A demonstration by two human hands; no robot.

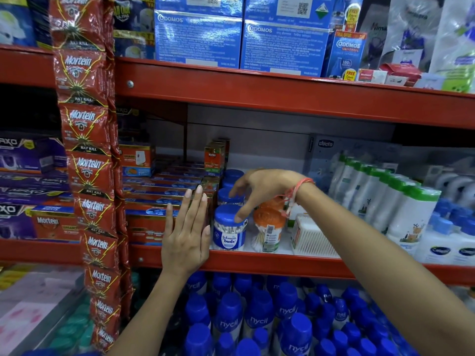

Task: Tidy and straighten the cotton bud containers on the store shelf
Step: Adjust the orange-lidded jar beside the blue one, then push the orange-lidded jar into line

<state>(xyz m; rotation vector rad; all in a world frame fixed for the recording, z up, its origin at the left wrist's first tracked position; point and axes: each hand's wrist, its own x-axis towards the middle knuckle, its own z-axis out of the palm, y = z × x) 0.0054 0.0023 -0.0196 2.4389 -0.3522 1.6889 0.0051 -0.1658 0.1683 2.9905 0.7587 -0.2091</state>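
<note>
The front Johnson's buds jar (229, 228) stood upright at the front edge of the red shelf (257, 263), its blue lid on, white cotton buds showing through the clear wall. Directly behind this jar ran a row of further blue-lidded jars (228, 195) toward the back of the shelf. Just to the right of the jar stood an orange-lidded cotton bud container (268, 228), also upright, and beyond that a clear rectangular box of cotton buds (309, 238).

The right hand (259, 192) reached in from the right above the jar, fingers loosely spread and curved downward. Its thumb tip rested on the right part of the jar's blue lid, while the fingertips lay over the lid of the jar behind; it gripped nothing, only touching the lids from above. The wrist wore an orange thread band (298, 191), and the forearm ran down toward the lower right.

The left hand (186, 233) was held flat and open, fingers straight and together, pointing up, palm turned toward the jar. Its edge stood just left of the jar; whether it touched the jar's wall could not be told. It held nothing. Its forearm rose from below.

Left of the jar lay stacked Mortein boxes (159, 199), and further left hung a strip of Mortein Rat Kill sachets (88, 160). Below the jar's shelf stood blue-capped Nycil bottles (257, 319).
</note>
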